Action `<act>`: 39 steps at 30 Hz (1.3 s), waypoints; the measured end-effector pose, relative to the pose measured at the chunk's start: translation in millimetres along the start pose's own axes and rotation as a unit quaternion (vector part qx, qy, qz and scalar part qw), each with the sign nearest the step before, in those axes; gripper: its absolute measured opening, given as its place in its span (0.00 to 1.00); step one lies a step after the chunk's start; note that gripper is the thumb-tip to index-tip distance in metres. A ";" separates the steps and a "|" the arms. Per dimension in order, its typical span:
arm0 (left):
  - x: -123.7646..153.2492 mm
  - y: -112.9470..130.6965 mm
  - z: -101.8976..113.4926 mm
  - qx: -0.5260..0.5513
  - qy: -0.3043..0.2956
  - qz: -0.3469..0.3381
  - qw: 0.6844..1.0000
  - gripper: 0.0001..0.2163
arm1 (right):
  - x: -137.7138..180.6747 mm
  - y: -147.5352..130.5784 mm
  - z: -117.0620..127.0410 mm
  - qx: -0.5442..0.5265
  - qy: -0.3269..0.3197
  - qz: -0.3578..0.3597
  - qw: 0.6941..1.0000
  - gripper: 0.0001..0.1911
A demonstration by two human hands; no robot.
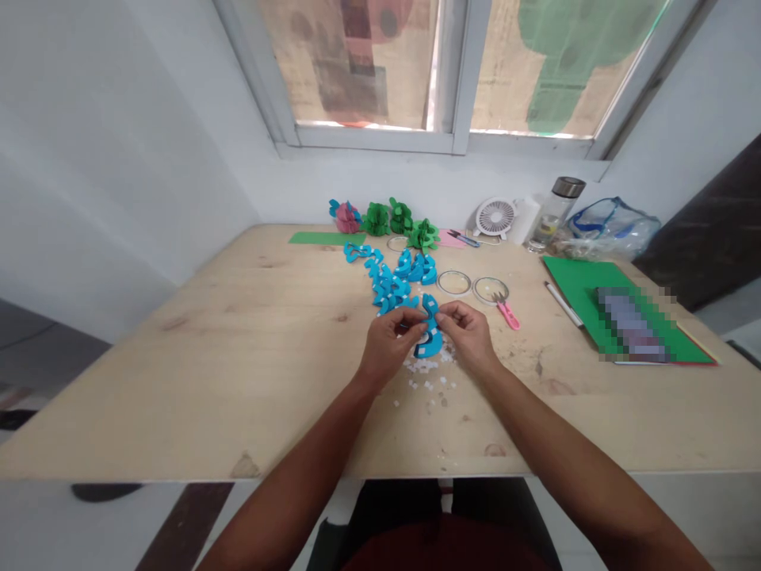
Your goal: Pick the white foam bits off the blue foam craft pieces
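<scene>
Both my hands meet over the middle of the wooden table [178, 373]. My left hand [389, 342] and my right hand [467, 331] each pinch a curved blue paper piece [429, 331] between fingertips, holding it just above the table. Under it lie several small white paper scraps [429, 379]. Just beyond my hands sits a pile of several more blue paper pieces [395, 277].
Green and pink paper flowers [392, 218] stand at the table's far edge. Two tape rings [469, 285], pink scissors [508, 311], a small white fan [496, 216], a bottle [556, 210], a plastic bag [612, 226] and green paper sheets [588, 297] lie to the right.
</scene>
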State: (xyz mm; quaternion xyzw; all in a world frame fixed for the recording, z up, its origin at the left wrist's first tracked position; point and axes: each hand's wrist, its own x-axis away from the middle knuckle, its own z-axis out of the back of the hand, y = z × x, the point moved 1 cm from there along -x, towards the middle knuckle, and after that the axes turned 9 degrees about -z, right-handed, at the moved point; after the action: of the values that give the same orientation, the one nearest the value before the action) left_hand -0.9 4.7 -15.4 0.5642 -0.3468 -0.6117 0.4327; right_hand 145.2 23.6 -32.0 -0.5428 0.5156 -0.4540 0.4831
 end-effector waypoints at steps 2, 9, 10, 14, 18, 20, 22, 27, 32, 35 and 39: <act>0.0 -0.5 -0.2 0.005 0.002 0.002 1.000 0.05 | 0.2 -0.6 -0.4 0.003 0.003 0.000 1.000 0.10; 0.4 -0.1 -1.1 0.000 0.003 0.000 1.000 0.04 | 0.8 -0.9 -1.1 0.000 0.008 0.003 1.000 0.09; 0.5 -0.2 -1.2 0.001 0.004 0.001 1.000 0.04 | 0.7 -0.6 -1.2 -0.003 0.010 0.002 1.000 0.10; 1.1 -0.4 -1.7 -0.003 0.005 0.003 1.000 0.04 | 0.1 1.2 -1.4 -0.011 0.016 0.001 1.000 0.11; 2.2 -0.5 -1.7 0.001 0.002 -0.002 1.000 0.05 | -0.4 2.3 -1.3 -0.013 0.010 -0.001 1.000 0.11; 2.5 -1.0 -1.6 0.004 -0.001 -0.001 1.000 0.06 | -0.4 2.2 -1.3 -0.017 0.010 -0.002 1.000 0.11; 2.5 -1.8 -1.4 0.002 -0.003 -0.001 1.000 0.07 | -0.2 1.7 -1.3 -0.016 0.011 -0.002 1.000 0.11; 2.4 -3.8 -1.6 -0.004 -0.007 0.002 1.000 0.09 | -0.2 0.3 -1.7 -0.009 0.005 -0.002 1.000 0.12; 2.5 -4.5 -2.1 0.007 -0.007 0.008 1.000 0.10 | -0.2 -0.3 -2.4 -0.005 0.006 -0.004 1.000 0.14; 2.6 -4.1 -2.2 0.002 -0.006 0.004 1.000 0.10 | -0.2 -0.6 -2.4 -0.003 0.003 -0.002 1.000 0.13; 2.9 -3.7 -2.6 0.005 -0.008 0.004 1.000 0.11 | -0.6 0.0 -1.7 0.005 0.004 0.004 1.000 0.13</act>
State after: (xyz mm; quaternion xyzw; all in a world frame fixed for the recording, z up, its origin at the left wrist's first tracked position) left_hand 1.1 3.6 -20.2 0.5600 -0.3558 -0.6127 0.4295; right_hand 143.5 24.1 -31.7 -0.5365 0.5171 -0.4569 0.4858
